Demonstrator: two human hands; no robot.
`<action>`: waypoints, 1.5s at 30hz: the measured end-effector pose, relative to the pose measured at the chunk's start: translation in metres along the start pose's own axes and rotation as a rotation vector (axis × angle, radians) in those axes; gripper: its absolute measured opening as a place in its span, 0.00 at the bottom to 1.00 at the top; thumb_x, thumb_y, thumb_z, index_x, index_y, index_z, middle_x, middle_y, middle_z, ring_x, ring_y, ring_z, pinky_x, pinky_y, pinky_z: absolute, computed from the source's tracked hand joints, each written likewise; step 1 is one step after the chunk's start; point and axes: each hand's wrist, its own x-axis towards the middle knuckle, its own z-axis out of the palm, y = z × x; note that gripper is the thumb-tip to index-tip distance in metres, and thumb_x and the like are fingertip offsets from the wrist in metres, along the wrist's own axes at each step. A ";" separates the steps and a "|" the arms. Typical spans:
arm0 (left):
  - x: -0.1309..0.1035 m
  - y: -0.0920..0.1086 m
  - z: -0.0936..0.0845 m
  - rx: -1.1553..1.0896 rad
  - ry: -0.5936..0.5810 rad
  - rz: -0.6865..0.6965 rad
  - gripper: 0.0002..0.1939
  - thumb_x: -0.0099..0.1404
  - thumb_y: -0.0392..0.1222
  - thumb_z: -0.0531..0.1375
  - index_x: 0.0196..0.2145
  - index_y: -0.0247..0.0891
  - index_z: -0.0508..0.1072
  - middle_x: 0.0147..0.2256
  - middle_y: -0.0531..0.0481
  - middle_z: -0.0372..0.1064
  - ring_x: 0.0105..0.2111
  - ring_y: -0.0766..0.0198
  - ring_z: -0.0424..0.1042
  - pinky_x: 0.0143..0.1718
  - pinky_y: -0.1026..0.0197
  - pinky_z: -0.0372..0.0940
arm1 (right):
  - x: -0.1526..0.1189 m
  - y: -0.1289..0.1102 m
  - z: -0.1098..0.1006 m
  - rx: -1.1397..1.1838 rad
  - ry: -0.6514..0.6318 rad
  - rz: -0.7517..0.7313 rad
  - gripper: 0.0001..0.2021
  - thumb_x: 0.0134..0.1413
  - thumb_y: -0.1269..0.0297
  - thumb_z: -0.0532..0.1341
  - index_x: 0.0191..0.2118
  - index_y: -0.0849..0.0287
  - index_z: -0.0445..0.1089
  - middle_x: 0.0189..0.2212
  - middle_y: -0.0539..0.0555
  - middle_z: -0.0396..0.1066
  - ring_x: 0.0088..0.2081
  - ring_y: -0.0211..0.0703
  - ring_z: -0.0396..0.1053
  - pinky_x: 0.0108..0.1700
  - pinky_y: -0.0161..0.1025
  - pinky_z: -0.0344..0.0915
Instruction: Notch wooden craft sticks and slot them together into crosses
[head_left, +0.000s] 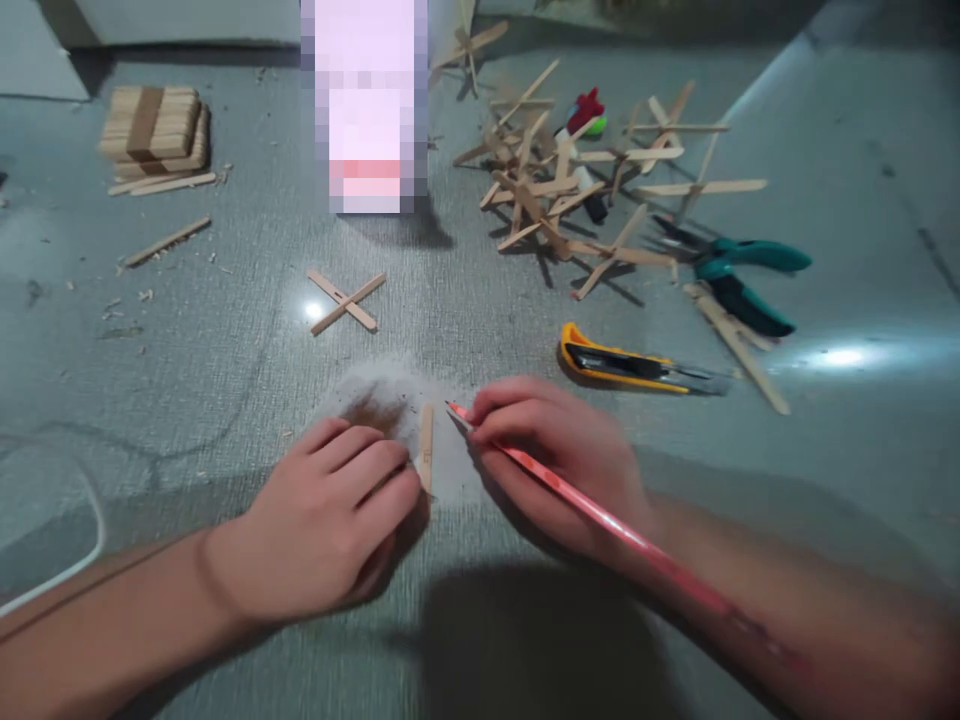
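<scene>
I see a short wooden stick [426, 447] lying flat on the grey table [225, 400], on a pale dusty patch just ahead of my two hands. My left hand [337, 515] rests palm-down beside it, fingers curled loosely, with the fingertips [401, 480] pressing on the stick's near end to pin it; nothing is gripped inside that hand as far as I can tell. My right hand [559, 455] is clenched around a red pencil [592, 505], thumb and first fingers pinching it near the point, and the tip sits just to the right of the stick's far end, close to it but I cannot tell whether it touches. The pencil's shaft runs back along my right forearm. Ahead of my right fingers, a little apart, lies a yellow-and-black utility knife [630, 365], and beyond it to the right a pair of teal-handled pliers [739, 275]. Further out from those fingers is a loose heap of glued stick crosses [570, 190], with a red-and-green object half hidden among them. Ahead of my left fingers lies one single stick cross [346, 300]. Far out to the left stands a banded stack of sticks [154, 130] with a few loose ones beside it.
</scene>
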 end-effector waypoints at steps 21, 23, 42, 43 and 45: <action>-0.014 -0.006 0.005 0.196 0.001 0.186 0.18 0.74 0.31 0.51 0.27 0.38 0.72 0.27 0.52 0.70 0.28 0.63 0.68 0.37 0.55 0.64 | 0.008 0.019 0.012 -0.691 -0.099 -0.033 0.15 0.73 0.71 0.58 0.56 0.59 0.79 0.50 0.57 0.84 0.51 0.52 0.74 0.57 0.52 0.60; -0.015 -0.006 0.006 0.198 0.011 0.144 0.20 0.75 0.31 0.49 0.28 0.38 0.72 0.27 0.52 0.69 0.28 0.64 0.68 0.38 0.56 0.64 | 0.008 0.018 0.012 -0.714 -0.089 -0.022 0.16 0.72 0.71 0.58 0.57 0.59 0.79 0.54 0.58 0.82 0.53 0.53 0.72 0.59 0.52 0.60; -0.006 -0.020 0.016 0.059 -0.138 -0.169 0.42 0.66 0.67 0.65 0.67 0.34 0.70 0.65 0.29 0.65 0.67 0.32 0.64 0.70 0.30 0.55 | -0.021 0.059 -0.059 -0.917 0.034 0.206 0.08 0.66 0.69 0.59 0.45 0.60 0.75 0.40 0.62 0.77 0.43 0.56 0.70 0.49 0.51 0.59; -0.006 -0.020 0.016 0.062 -0.136 -0.165 0.43 0.66 0.67 0.65 0.67 0.33 0.69 0.65 0.28 0.65 0.67 0.32 0.63 0.71 0.29 0.54 | -0.021 0.058 -0.061 -0.900 0.084 0.197 0.07 0.67 0.68 0.58 0.45 0.60 0.74 0.40 0.63 0.76 0.43 0.56 0.70 0.49 0.51 0.60; -0.007 -0.021 0.016 0.064 -0.139 -0.157 0.44 0.66 0.68 0.64 0.68 0.33 0.68 0.66 0.28 0.65 0.68 0.33 0.63 0.72 0.29 0.53 | -0.023 0.056 -0.064 -0.856 0.212 0.170 0.06 0.69 0.63 0.59 0.45 0.59 0.70 0.41 0.64 0.75 0.44 0.58 0.70 0.50 0.54 0.61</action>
